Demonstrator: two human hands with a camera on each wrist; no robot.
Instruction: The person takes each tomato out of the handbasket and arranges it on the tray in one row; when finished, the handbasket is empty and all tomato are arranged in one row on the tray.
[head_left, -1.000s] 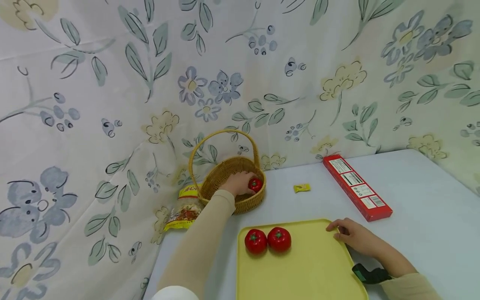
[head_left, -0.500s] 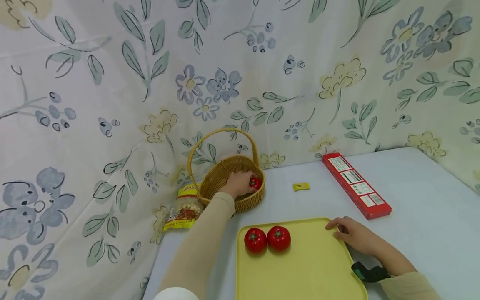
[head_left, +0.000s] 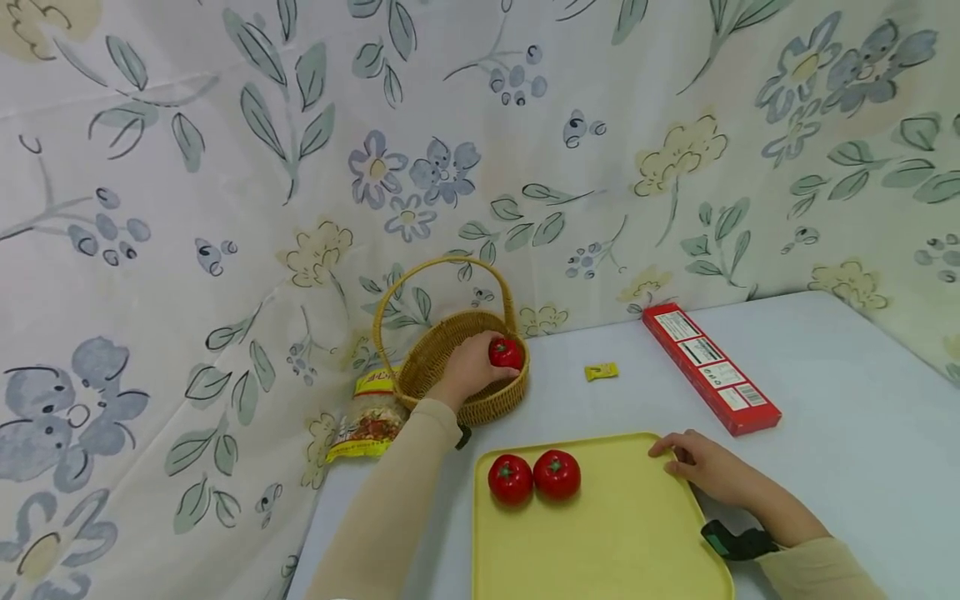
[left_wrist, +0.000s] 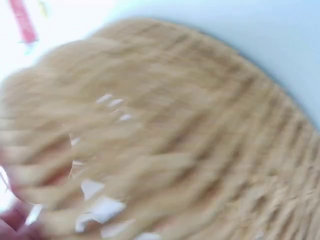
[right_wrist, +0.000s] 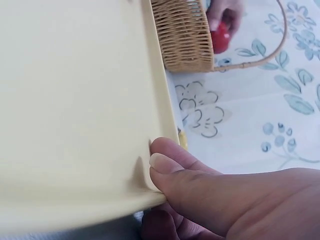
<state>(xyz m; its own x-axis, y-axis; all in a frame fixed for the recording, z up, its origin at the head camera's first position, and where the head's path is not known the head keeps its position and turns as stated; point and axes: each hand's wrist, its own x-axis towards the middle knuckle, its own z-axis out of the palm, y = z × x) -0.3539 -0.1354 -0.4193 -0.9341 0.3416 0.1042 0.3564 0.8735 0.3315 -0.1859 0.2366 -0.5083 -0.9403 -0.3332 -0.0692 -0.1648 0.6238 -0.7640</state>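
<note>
My left hand [head_left: 468, 371] grips a glossy red tomato [head_left: 506, 353] at the right rim of the wicker basket [head_left: 491, 408]. Thumb and fingers curl round its sides; the right wrist view also catches this tomato [right_wrist: 220, 39] over the rim. In the left wrist view the basket weave [left_wrist: 225, 100] fills most of the blurred picture. My right hand [head_left: 712, 475] pinches the far right corner of the yellow tray [head_left: 615, 550], thumb [right_wrist: 165, 167] on top and fingers beneath. Two more tomatoes, one on the left [head_left: 511, 480] and one beside it [head_left: 557, 475], sit on the tray.
A yellow-and-clear food packet [head_left: 371, 417] leans left of the basket. A small yellow wrapped sweet [head_left: 602, 372] lies right of it, and a long red box [head_left: 711, 367] farther right. Behind the table hangs a floral cloth [head_left: 525, 167]; the basket's tall handle [head_left: 442, 262] arches upward.
The left hand has lifted the tomato from inside the basket up to its rim, slightly up and left in the head view. The right hand has stayed on the tray corner.
</note>
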